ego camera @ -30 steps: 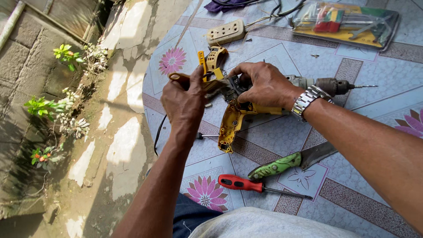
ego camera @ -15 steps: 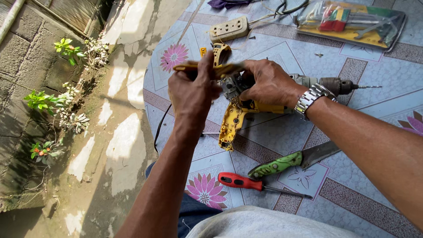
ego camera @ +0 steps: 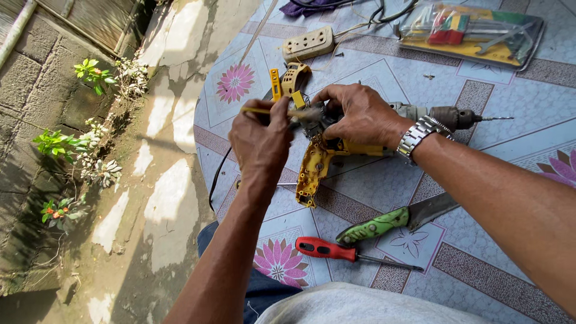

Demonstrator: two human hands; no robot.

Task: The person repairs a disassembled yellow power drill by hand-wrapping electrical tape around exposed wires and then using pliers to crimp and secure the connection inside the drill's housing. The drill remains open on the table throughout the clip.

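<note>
At the left edge of the round table [ego camera: 480,108], covered in a pale blue cloth with pink flowers, the opened yellow electric drill [ego camera: 327,153] lies close to the rim, with bare cloth below it toward the person's lap and a drop to the concrete yard on its left. The right hand [ego camera: 357,114] is closed over the drill's body, just behind the grey chuck and drill bit [ego camera: 465,117] that point away from the rim. The left hand [ego camera: 261,138] pinches a thin yellowish brush-like tool [ego camera: 282,111] between thumb and fingers, its tip touching the exposed insides of the drill just beside the right hand's fingers. The drill's yellow handle shell hangs down from under the right hand toward the table edge.

Above the drill lie a loose yellow housing piece [ego camera: 294,78] and a beige power strip [ego camera: 309,43], near each other. Farther up and to the right of the drill sits a clear tool case [ego camera: 474,33]. Below the drill, well apart from it, lie a green-handled knife [ego camera: 396,219] and a red-handled screwdriver [ego camera: 354,253], side by side. A black cable [ego camera: 219,174] runs off the rim left of the drill.
</note>
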